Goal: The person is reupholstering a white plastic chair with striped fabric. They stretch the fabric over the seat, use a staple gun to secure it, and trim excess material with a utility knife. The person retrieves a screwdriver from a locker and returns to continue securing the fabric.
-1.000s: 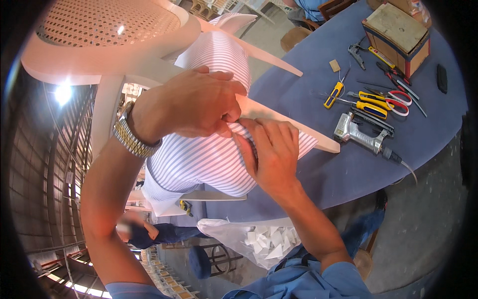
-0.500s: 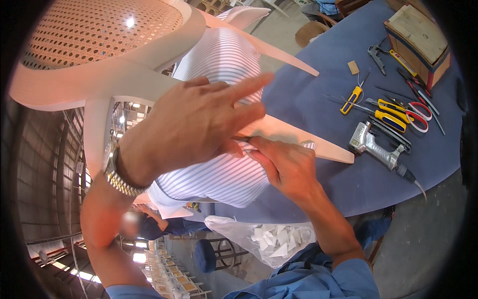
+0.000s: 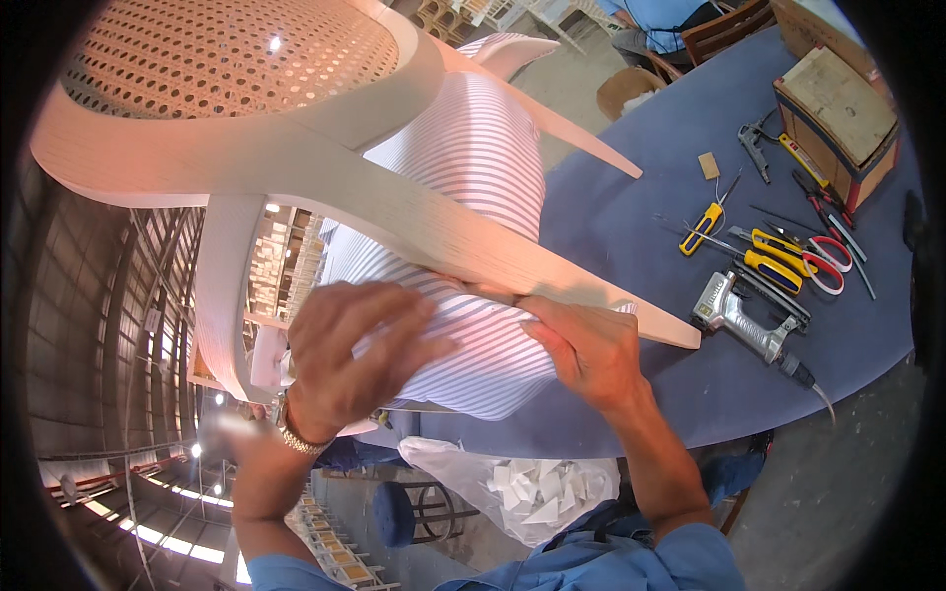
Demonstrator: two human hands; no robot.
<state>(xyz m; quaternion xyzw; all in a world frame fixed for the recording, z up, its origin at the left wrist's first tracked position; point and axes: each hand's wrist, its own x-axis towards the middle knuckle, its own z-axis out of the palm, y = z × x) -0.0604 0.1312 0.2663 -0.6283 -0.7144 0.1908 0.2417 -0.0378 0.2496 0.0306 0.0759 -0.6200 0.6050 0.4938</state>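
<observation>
Both hands (image 3: 463, 360) on striped cushion (image 3: 473, 197)

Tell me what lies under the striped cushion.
The striped cushion rests on the blue table, which shows around its right and lower edges. The left hand and right hand press on its near end; the table directly beneath is hidden.

Striped cloth cushion (image 3: 473, 197), pale matt wooden chair frame (image 3: 296, 158), woven cane back (image 3: 217, 59)
</observation>
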